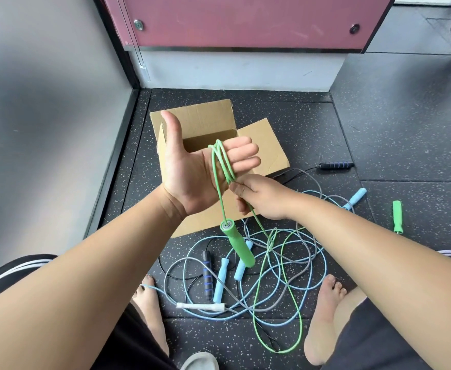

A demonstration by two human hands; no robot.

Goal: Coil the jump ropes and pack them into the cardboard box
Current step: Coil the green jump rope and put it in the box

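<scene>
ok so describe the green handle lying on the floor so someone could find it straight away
Start at the open cardboard box on the speckled floor and go right and a little nearer, to the light blue handle. Just right of it lies the green handle, alone and flat on the floor. The other green handle hangs in the air below the left hand.

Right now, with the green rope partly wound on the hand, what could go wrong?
1. On the floor the green rope crosses the blue ropes; pulling more in may drag or knot them.
2. The loops sit loose on the straight fingers of the left hand and could slip off.
3. The hanging green handle may swing and tug the loops down.
</scene>
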